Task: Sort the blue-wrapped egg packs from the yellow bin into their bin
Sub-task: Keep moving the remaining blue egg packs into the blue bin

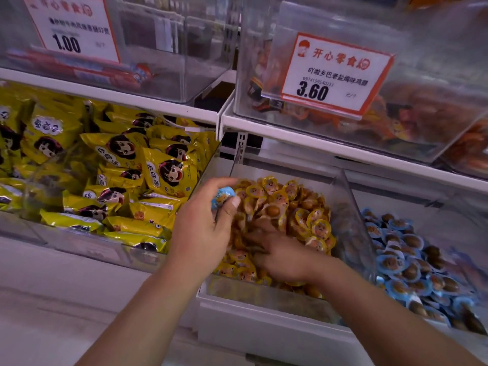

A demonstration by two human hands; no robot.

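A clear bin in the middle of the lower shelf holds a heap of yellow-wrapped egg packs. My left hand hovers over the bin's left edge and pinches a blue-wrapped egg pack between thumb and fingers. My right hand lies down among the yellow packs, fingers spread and blurred; I cannot tell whether it holds anything. To the right, past a clear divider, lies the bin of blue-wrapped egg packs.
Left of the yellow bin a clear bin is full of yellow snack bags. On the shelf above stand clear bins with price cards, 1.00 and 3.60. A white shelf front runs along below.
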